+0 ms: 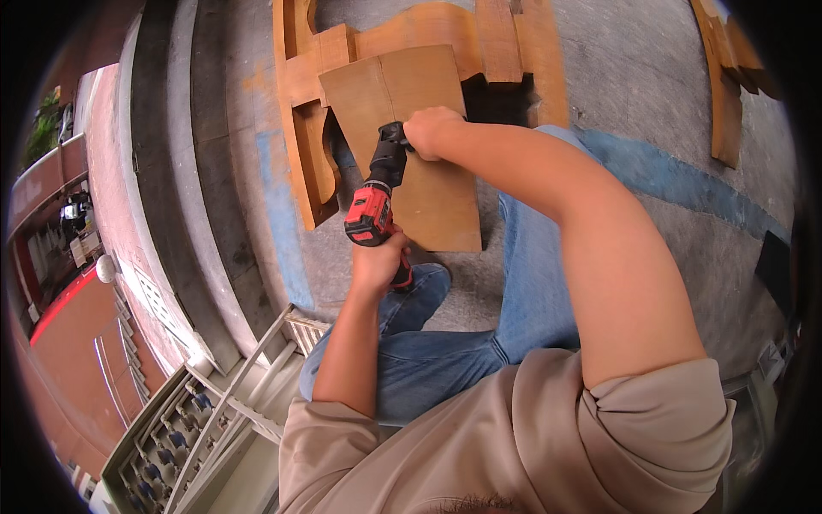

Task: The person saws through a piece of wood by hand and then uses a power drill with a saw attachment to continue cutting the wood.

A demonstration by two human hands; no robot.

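Observation:
A red and black cordless drill with a long black attachment on its front end lies over a brown wooden board. My left hand is wrapped round the drill's handle. Closed on the far end of the attachment, at a small black knob or grip, is my right hand. A thin dark line runs along the board from its far edge toward the attachment's tip. Whatever bit or blade is at that tip is hidden.
Beneath the board's far part lies an orange-brown wooden furniture frame. Another wooden piece is at the far right. Steps run along the left, and a metal rack stands at lower left. My jeans-clad legs are close to the board.

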